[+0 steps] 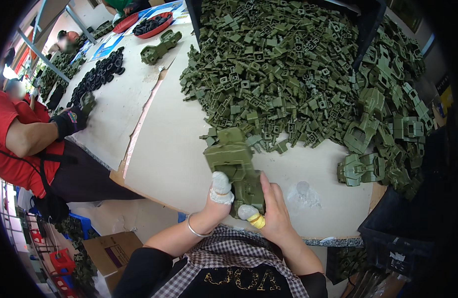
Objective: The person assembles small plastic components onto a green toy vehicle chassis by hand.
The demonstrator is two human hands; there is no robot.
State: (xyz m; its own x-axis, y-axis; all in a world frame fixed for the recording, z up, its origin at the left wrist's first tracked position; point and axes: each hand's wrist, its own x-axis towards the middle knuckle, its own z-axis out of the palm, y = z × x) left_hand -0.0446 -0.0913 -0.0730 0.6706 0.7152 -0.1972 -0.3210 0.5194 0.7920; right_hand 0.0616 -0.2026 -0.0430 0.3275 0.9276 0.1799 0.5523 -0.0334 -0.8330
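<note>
An olive-green plastic toy vehicle body (235, 164) is held upright between my two hands, just over the near table edge. My left hand (219, 201) grips its left side, with a white wrap on the thumb pressed near an opening in the shell. At the lower right, my right hand (271, 211) holds the same body, its fingers along the side and its thumb, wrapped in white and yellow, on the near end. Beyond the body spreads a big heap of small green plastic parts (268, 74). The undersides of both hands are hidden.
More vehicle bodies (363, 169) pile up at the right. A black bin (373, 30) stands behind the heap. At left, a person in a red shirt (25, 134) works beside rows of black wheels (97, 74). Red trays (153, 26) sit far back; a cardboard box (112, 253) is below left.
</note>
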